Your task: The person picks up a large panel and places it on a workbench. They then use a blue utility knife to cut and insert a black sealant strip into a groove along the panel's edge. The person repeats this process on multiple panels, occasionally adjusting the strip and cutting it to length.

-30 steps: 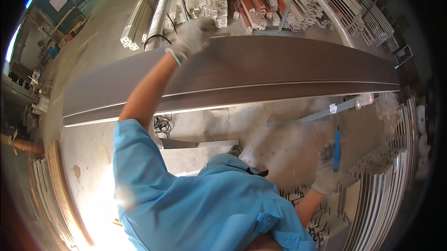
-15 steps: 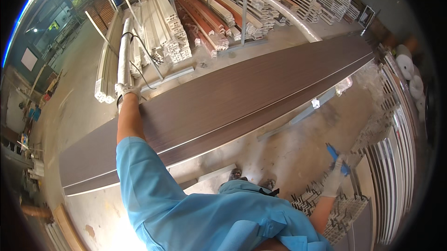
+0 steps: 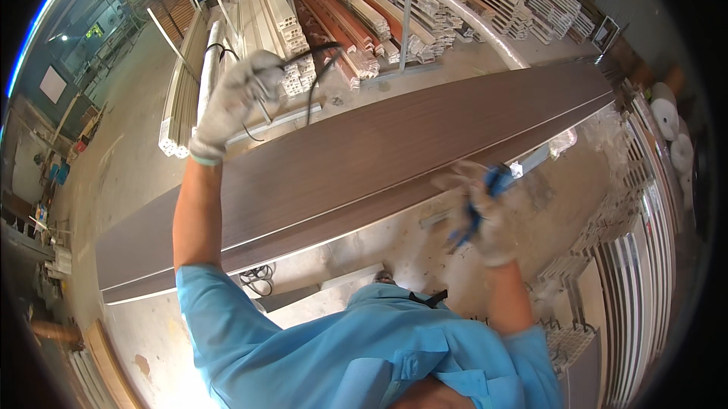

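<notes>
My left hand (image 3: 231, 102), in a pale work glove, is raised over the far edge of a long dark brown panel (image 3: 379, 144). Its fingers close on a thin black cord (image 3: 312, 53), whose ends dangle toward the panel. My right hand (image 3: 487, 216), also gloved, hovers past the panel's near edge. It grips a blue hand tool (image 3: 497, 180), too smeared by motion to name the kind; some of its fingers look spread. The panel lies flat across in front of me, with a pale line along its near side.
Beyond the panel lie stacks of white profiles (image 3: 265, 22) and reddish-brown profiles (image 3: 330, 18) between upright metal posts. A wrapped tube (image 3: 466, 18) leans toward the panel. Coiled black cord (image 3: 258, 278) lies on the floor near me. Striped profiles (image 3: 641, 280) and white rolls (image 3: 665, 117) stand at right.
My left hand has lifted from beside the wrapped tube beyond the panel, bringing the black cord up. My right hand has swung from the low right toward the panel with the blue tool.
</notes>
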A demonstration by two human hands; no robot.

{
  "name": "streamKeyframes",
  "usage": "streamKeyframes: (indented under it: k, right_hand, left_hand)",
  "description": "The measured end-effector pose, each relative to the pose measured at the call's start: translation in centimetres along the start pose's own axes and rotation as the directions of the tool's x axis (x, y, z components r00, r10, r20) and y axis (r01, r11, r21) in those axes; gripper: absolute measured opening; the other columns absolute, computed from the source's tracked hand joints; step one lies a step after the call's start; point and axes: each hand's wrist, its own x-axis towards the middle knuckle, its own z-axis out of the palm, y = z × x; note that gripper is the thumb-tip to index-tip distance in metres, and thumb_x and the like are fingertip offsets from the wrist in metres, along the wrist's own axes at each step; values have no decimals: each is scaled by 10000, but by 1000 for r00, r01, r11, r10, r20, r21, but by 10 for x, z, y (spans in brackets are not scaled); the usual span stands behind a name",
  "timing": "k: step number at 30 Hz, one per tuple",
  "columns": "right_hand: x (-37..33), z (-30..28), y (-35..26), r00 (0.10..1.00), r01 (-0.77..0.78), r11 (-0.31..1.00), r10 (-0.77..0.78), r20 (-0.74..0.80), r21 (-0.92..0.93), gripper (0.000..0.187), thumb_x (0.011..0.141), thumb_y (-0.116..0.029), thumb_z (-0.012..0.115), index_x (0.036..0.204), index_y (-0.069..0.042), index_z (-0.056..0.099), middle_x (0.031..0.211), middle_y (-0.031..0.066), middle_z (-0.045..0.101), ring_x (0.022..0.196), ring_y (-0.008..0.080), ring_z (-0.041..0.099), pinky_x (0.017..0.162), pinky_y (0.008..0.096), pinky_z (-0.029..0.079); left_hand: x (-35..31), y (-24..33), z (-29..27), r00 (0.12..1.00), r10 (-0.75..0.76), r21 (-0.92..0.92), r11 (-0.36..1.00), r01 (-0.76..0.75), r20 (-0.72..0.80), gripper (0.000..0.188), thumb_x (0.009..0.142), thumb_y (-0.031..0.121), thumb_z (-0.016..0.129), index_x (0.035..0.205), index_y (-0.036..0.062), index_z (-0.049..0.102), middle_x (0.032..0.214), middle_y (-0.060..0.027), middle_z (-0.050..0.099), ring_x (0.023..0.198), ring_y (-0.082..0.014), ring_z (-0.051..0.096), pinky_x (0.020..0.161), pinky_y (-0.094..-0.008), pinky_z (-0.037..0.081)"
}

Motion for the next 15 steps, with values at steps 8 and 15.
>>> streamKeyframes:
  k: [8,15]
  right_hand:
    - [64,49,-26,961,-147,611,-97,257,778,507,1043,-441,485,1369,-53,522,1199,156,653,487,27,355,434,198,313]
    - [55,-73,-17,967,252,671,-150,-206,697,238,1017,-271,605,1130,-64,638,862,46,663,498,37,355,448,188,277]
  left_hand:
    - [-34,41,114,918,-156,561,824,-83,366,192,896,152,673,1029,24,620,839,-124,649,768,-336,622,686,-393,487]
    - [-49,5,93,960,-209,645,763,41,186,104,876,103,676,918,21,628,748,-146,594,677,-329,582,623,-413,436]
